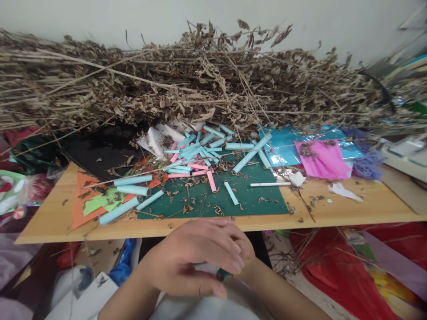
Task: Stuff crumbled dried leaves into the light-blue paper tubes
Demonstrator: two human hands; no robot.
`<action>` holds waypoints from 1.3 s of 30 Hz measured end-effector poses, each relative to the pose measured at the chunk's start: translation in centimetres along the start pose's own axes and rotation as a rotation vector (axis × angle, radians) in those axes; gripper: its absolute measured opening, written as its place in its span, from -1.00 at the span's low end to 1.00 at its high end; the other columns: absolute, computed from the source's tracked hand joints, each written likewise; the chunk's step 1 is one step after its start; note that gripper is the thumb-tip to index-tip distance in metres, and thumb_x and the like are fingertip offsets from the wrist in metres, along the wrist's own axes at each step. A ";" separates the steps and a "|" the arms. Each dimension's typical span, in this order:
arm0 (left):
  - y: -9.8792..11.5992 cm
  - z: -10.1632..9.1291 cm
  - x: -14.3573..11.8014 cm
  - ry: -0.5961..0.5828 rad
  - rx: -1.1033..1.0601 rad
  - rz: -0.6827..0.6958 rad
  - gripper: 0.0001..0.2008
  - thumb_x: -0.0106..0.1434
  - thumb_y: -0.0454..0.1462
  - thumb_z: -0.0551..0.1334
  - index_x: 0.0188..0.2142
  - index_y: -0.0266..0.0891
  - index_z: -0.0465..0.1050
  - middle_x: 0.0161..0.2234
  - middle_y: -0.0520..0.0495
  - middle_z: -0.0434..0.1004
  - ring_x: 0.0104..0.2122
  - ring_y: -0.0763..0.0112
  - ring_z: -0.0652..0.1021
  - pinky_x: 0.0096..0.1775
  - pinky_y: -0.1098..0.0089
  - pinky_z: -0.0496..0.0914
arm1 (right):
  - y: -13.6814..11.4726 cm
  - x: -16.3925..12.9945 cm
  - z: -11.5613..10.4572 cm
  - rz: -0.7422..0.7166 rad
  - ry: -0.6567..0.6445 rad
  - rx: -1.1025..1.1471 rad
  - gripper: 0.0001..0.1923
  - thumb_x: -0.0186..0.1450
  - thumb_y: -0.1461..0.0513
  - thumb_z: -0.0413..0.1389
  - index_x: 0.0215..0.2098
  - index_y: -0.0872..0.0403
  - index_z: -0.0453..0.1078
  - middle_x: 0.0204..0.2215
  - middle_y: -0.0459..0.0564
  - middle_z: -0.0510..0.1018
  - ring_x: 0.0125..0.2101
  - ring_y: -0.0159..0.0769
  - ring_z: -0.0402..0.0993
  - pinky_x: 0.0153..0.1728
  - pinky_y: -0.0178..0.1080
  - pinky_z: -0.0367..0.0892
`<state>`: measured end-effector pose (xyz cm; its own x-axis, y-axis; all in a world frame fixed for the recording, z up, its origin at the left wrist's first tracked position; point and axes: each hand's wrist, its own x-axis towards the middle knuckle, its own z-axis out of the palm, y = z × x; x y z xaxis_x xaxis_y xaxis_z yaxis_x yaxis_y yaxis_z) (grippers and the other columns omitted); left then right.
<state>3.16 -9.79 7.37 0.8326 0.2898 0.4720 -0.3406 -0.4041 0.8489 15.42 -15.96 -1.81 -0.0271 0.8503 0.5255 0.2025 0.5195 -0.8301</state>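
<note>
Down low, both hands (200, 260) clasp together over something small and teal (223, 274), below the wooden table (333, 213).

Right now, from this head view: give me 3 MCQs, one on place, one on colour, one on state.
1. Where do the dried branches lie?
A. Across the back of the board, by the wall
B. On the floor, lower right
C. In the hands

2. What colour is the cutting mat?
A. Orange
B. Dark green
C. White

3. How are the two hands?
A. Far apart on the board
B. Together, below the board's near edge
C. One raised to the branches

Answers: 1 A, they pile up along the wall. 2 B, green under the paper rolls. 3 B, the left hand covers the right hand; something small and teal shows between them.
</note>
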 end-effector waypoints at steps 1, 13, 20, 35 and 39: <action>0.1 0.0 0.0 -0.010 0.003 -0.015 -0.75 -0.02 -0.41 0.21 -0.27 -0.30 0.33 -0.37 -0.21 0.47 -0.27 0.25 0.46 -0.09 0.16 0.24 | 0.0 0.0 0.0 -0.064 0.048 0.049 -0.70 0.18 0.06 -0.12 -0.62 0.01 0.20 -0.50 -0.11 0.38 -0.36 -0.37 0.35 -0.31 -0.25 0.29; -2.4 3.1 -2.1 0.653 -0.460 0.055 -0.97 0.10 -0.30 0.11 -0.41 -0.19 0.29 -0.47 0.07 0.41 -0.48 0.48 0.49 -0.25 0.22 0.37 | -3.2 1.2 -1.8 -0.232 -0.083 -0.099 -0.87 0.12 0.16 0.00 -0.52 0.05 0.23 -0.62 -0.13 0.40 -0.59 -0.45 0.25 -0.56 -0.36 0.14; -2.0 3.3 -1.6 0.919 -0.180 0.064 -0.89 0.10 -0.27 0.13 -0.37 -0.21 0.37 -0.38 -0.01 0.48 -0.48 0.47 0.50 -0.29 0.24 0.42 | -4.2 1.5 -1.2 -0.324 -0.113 -0.088 -0.92 0.16 0.24 -0.03 -0.35 0.04 0.23 -0.52 -0.11 0.42 -0.52 -0.45 0.30 -0.48 -0.33 0.16; -1.2 0.2 -2.9 0.430 0.085 0.018 -0.74 0.17 -0.19 -0.03 -0.39 -0.28 0.36 -0.41 -0.16 0.46 -0.37 0.24 0.47 -0.28 0.12 0.34 | -3.0 -0.5 0.6 -0.080 -0.138 -0.233 -0.82 0.16 0.16 -0.07 -0.45 0.00 0.35 -0.55 -0.12 0.42 -0.48 -0.41 0.30 -0.42 -0.32 0.15; -0.3 -1.6 -4.2 0.239 0.223 -0.120 -0.85 0.12 -0.29 0.06 -0.39 -0.27 0.38 -0.41 -0.18 0.47 -0.38 0.28 0.46 -0.27 0.22 0.35 | -2.5 -0.6 0.8 -0.020 -0.169 -0.246 -0.75 0.16 0.12 -0.08 -0.53 0.05 0.34 -0.63 -0.13 0.38 -0.55 -0.45 0.26 -0.48 -0.37 0.12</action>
<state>-0.90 -9.54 5.55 0.7261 0.5309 0.4369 -0.1210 -0.5269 0.8413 14.13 -17.69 -0.23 -0.1922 0.8526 0.4859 0.4311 0.5182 -0.7387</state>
